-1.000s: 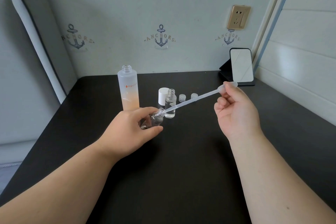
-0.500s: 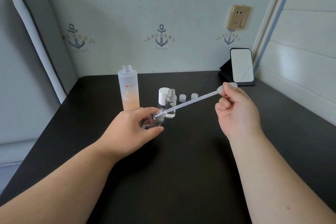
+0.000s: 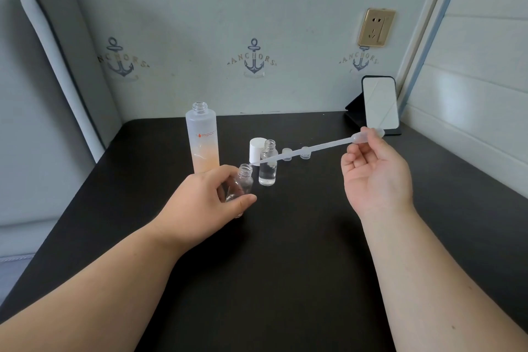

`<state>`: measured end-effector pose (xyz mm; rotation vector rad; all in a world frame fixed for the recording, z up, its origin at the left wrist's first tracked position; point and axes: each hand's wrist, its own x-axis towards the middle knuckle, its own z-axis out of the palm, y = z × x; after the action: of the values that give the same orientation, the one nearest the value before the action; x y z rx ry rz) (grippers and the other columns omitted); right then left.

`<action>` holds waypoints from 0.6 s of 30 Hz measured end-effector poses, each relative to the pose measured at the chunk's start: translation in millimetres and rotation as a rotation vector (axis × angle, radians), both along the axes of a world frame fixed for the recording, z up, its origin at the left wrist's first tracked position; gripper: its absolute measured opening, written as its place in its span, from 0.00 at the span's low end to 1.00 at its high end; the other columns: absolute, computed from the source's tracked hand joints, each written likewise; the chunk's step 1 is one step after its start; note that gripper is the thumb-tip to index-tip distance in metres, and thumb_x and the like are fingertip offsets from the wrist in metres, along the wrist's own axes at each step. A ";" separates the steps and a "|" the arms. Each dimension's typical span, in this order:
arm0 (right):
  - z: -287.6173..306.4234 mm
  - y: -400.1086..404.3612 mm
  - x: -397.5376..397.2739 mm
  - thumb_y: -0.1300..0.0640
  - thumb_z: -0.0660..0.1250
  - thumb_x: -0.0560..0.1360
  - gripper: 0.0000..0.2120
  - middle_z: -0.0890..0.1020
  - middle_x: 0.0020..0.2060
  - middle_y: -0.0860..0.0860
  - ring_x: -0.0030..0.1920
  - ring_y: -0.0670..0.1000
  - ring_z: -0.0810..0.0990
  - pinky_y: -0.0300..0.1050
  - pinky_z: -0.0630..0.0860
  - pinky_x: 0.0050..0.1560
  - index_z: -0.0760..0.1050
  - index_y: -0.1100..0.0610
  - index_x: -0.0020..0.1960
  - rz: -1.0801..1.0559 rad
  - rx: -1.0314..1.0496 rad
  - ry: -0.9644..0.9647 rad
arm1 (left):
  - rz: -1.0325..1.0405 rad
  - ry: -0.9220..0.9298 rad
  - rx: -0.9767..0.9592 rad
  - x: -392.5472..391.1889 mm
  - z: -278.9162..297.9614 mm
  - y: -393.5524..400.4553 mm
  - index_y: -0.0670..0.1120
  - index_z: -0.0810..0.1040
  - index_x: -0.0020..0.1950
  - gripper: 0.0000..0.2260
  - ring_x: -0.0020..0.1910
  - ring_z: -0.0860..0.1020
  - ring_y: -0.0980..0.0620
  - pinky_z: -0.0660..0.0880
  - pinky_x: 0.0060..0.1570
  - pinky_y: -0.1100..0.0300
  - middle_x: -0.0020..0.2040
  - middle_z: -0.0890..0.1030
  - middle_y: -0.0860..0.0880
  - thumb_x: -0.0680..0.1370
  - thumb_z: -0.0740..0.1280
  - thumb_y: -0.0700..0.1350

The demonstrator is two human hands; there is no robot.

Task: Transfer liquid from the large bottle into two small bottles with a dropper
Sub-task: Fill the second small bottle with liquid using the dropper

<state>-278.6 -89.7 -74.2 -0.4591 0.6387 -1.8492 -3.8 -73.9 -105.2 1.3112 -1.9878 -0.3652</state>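
Left hand: my left hand [image 3: 210, 198] grips a small clear bottle [image 3: 239, 186], thumb and fingers curled round its body, and tilts it so the open neck points up and to the right, just above the table.

Right hand: my right hand [image 3: 375, 177] pinches the bulb end of the dropper [image 3: 311, 148] between thumb and fingertips; the other fingers are loosely curled, palm turned toward me.

Dropper: a long translucent pipette, slanting down from the bulb at upper right to its tip at lower left. The tip lies just above and beside the mouth of the held bottle; I cannot tell whether it touches the rim.

Second small bottle: a second small bottle [image 3: 268, 164] stands upright on the table just right of the held one, uncapped, with clear liquid in its lower part.

Large bottle: the large bottle [image 3: 202, 141], frosted with orange lettering and peach-toned liquid in its lower half, stands upright and uncapped behind my left hand.

Caps: a white cap [image 3: 256, 149] stands right behind the second small bottle; two small translucent caps [image 3: 296, 153] sit farther right, partly crossed by the dropper stem.

Surface: a black table [image 3: 285, 266] set against a pale wall printed with anchors.

Background: a mirror on a dark stand [image 3: 380, 103] at the far right corner, and a gold wall socket [image 3: 376, 27] above it.
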 end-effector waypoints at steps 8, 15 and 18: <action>-0.9 0.4 -0.1 0.61 0.70 0.78 0.03 0.83 0.38 0.52 0.34 0.48 0.80 0.39 0.76 0.38 0.82 0.60 0.48 0.023 0.003 -0.019 | -0.082 0.043 0.063 -2.9 2.4 2.2 0.55 0.77 0.50 0.17 0.36 0.76 0.62 0.71 0.36 0.72 0.38 0.78 0.70 0.69 0.75 0.62; -2.1 -1.0 0.0 0.61 0.70 0.78 0.03 0.83 0.38 0.52 0.35 0.49 0.81 0.39 0.77 0.38 0.82 0.60 0.48 0.037 -0.004 -0.019 | 0.102 0.445 -0.177 3.5 5.8 5.5 0.58 0.78 0.51 0.12 0.43 0.80 0.55 0.76 0.43 0.66 0.43 0.82 0.57 0.77 0.62 0.63; -2.6 -1.3 0.7 0.62 0.70 0.78 0.03 0.84 0.39 0.52 0.37 0.49 0.82 0.39 0.78 0.39 0.82 0.60 0.48 0.065 -0.021 -0.011 | 0.329 0.548 -0.245 7.9 8.3 -0.2 0.60 0.73 0.55 0.09 0.46 0.77 0.61 0.72 0.42 0.70 0.47 0.78 0.59 0.77 0.64 0.61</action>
<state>-277.9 -91.0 -76.8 -0.4779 0.5907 -1.7972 4.2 -74.1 -97.0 1.1962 -1.2936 -0.2738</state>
